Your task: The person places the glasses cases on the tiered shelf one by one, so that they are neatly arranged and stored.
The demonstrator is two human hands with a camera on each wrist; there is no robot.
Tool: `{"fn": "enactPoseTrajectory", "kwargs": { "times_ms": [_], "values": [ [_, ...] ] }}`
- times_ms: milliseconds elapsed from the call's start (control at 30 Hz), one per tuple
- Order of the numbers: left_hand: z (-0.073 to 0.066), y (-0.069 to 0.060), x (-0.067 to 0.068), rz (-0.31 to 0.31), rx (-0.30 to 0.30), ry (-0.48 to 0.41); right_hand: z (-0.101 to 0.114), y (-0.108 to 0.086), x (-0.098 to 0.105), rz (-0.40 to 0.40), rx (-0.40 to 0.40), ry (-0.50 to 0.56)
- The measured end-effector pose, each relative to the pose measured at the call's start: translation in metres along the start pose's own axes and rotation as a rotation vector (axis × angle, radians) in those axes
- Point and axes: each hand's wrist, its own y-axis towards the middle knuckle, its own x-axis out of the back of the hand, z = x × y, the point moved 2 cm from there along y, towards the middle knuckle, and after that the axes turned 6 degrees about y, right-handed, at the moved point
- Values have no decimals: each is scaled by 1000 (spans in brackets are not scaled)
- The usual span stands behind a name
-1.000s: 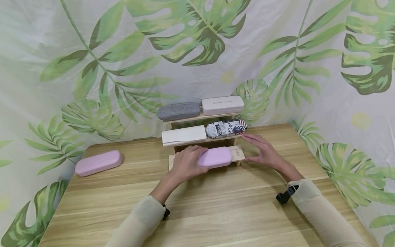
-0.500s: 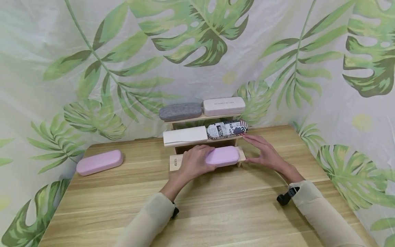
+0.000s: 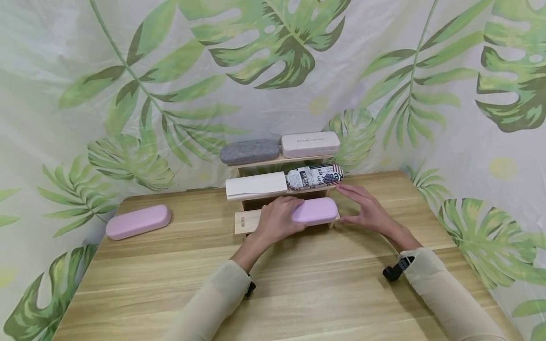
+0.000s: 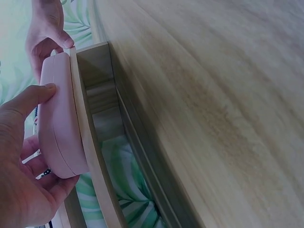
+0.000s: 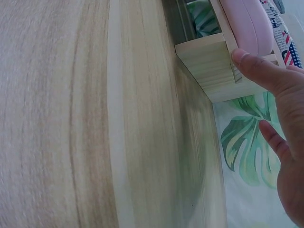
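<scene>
My left hand [image 3: 278, 220] holds a lilac-pink glasses case [image 3: 316, 211] at the right part of the lowest tier of a wooden stepped rack [image 3: 247, 221]. In the left wrist view, the thumb lies on one side of the case [image 4: 59, 114] and fingertips curl under its near end. At the rack's right end is my right hand [image 3: 366, 212], its fingers stretched toward the middle tier. Its thumb touches the front corner of the lowest tier in the right wrist view, beside the end of the case [image 5: 247, 23].
On the top tier lie a grey felt case [image 3: 250, 151] and a white case [image 3: 310, 144]. The middle tier bears a flat white case [image 3: 256, 184] and a newsprint-patterned case [image 3: 315, 176]. Another pink glasses case [image 3: 138, 221] lies on the wooden table [image 3: 298, 293], far left. Leaf-patterned cloth [image 3: 273, 109] hangs behind.
My left hand has slid the pink glasses case rightward along the lowest tier, baring the tier's left part. The right hand has stayed at the rack's right end.
</scene>
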Motion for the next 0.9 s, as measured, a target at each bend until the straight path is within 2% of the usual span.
{"fn": "enactPoseTrajectory", "kwargs": {
  "times_ms": [567, 900],
  "values": [
    [-9, 10, -8, 6, 7, 15, 2, 1, 1, 20, -39, 0],
    [-12, 14, -9, 4, 4, 8, 1, 1, -1, -6, 22, 7]
  ]
}}
